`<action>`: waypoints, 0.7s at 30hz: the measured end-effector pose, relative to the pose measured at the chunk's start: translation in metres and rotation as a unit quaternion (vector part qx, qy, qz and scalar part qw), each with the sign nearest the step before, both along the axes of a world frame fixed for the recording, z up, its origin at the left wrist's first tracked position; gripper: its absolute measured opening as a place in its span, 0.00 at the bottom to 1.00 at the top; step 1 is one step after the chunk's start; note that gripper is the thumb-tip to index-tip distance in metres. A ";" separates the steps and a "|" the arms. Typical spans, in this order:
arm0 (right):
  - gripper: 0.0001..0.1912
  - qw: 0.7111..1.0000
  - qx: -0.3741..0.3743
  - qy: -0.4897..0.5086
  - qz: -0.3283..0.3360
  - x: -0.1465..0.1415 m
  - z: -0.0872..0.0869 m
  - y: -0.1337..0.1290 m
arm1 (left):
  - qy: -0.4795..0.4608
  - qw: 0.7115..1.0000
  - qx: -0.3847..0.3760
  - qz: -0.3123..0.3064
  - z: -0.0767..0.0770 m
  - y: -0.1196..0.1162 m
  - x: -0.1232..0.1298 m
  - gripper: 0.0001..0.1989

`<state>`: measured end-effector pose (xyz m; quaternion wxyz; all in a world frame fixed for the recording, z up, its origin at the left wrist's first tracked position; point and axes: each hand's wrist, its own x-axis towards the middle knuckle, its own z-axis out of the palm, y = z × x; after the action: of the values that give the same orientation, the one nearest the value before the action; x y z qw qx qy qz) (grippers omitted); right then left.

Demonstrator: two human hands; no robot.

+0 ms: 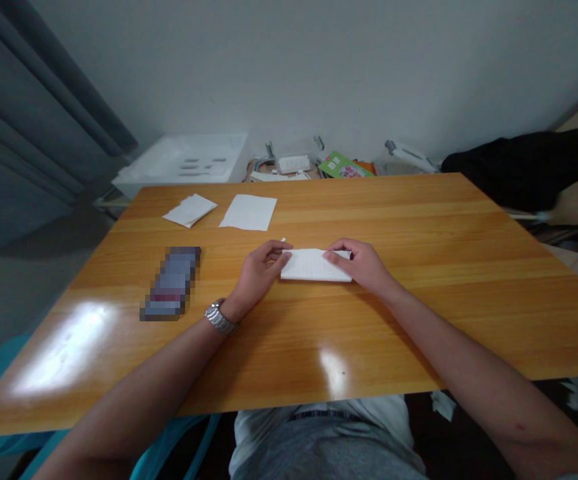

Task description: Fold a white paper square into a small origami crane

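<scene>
A folded white paper (311, 265) lies crosswise near the middle of the wooden table, its long fold facing me. My left hand (263, 270), with a metal watch on the wrist, pinches its left end between thumb and fingers. At the right end my right hand (361, 263) grips the same paper, thumb on top and fingers behind it. Farther back on the left are a flat white sheet (249, 212) and a smaller stack of white paper (190, 210).
A pixelated phone-like object (173, 283) rests on the table (443, 267) at the left. Behind the far edge are a white tray (189, 157), a green booklet (343, 165) and dark cloth (513, 167). A blue chair (3, 373) stands at the lower left.
</scene>
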<state>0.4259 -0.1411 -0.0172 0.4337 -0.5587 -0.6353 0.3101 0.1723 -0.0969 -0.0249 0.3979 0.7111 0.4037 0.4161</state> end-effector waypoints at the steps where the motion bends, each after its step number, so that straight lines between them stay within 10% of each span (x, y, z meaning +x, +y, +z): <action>1: 0.15 1.000 0.000 0.001 0.000 0.000 0.000 0.000 | 0.001 1.000 -0.001 0.000 0.001 0.000 0.000 0.13; 21: 0.15 1.000 0.003 0.002 0.004 -0.001 0.000 -0.001 | 0.001 1.000 0.001 0.005 0.003 -0.001 0.000 0.13</action>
<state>0.4252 -0.1417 -0.0175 0.4353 -0.5543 -0.6378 0.3105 0.1728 -0.0982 -0.0222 0.3949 0.7097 0.4072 0.4178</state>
